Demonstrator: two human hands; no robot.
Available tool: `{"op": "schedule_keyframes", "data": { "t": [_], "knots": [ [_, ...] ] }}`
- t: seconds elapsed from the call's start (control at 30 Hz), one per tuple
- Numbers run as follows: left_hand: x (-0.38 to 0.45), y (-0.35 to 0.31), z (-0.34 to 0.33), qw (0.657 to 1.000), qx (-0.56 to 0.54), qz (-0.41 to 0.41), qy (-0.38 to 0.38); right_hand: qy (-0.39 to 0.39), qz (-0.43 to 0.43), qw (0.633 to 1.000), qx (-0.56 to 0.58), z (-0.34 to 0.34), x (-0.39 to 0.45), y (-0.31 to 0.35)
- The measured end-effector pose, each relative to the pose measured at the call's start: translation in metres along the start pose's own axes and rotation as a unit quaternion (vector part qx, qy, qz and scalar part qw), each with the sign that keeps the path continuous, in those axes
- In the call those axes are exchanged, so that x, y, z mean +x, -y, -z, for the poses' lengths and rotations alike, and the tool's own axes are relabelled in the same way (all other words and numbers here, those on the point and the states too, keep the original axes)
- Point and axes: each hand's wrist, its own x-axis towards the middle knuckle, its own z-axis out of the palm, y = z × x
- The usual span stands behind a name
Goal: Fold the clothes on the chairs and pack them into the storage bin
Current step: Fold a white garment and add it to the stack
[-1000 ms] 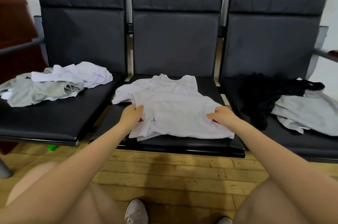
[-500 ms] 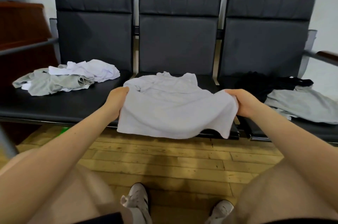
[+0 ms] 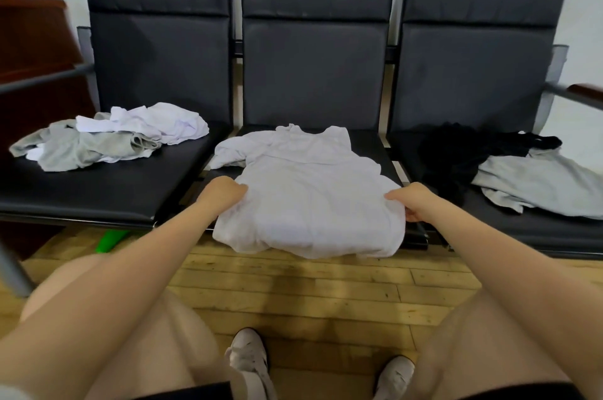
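Head view: three dark padded chairs (image 3: 313, 73) stand against a pale wall on wooden flooring (image 3: 293, 288). The white shirt (image 3: 310, 197) lies on the middle seat, overhanging its front edge; the left hand (image 3: 225, 192) and right hand (image 3: 411, 200) each grip a side. Fingertips are hidden in cloth.

Both arms outstretched, left hand (image 3: 225, 192) and right hand (image 3: 409, 203) curled, each gripping cloth
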Motion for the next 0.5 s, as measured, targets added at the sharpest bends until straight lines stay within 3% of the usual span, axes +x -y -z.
{"op": "schedule_keyframes", "data": {
  "t": [0.23, 0.4, 0.5],
  "knots": [
    [0.052, -0.031, -0.024, 0.993, -0.112, 0.018, -0.021, -0.029, 0.024, 0.998, 0.059, -0.021, 0.045, 0.025],
    [0.09, -0.045, -0.034, 0.987, -0.081, -0.012, -0.136, -0.043, 0.043, 0.996, 0.062, -0.029, 0.081, 0.042],
    [0.112, -0.039, -0.038, 0.99, -0.062, -0.028, -0.127, -0.058, 0.035, 0.995, 0.073, -0.026, 0.109, 0.044]
  ]
}}
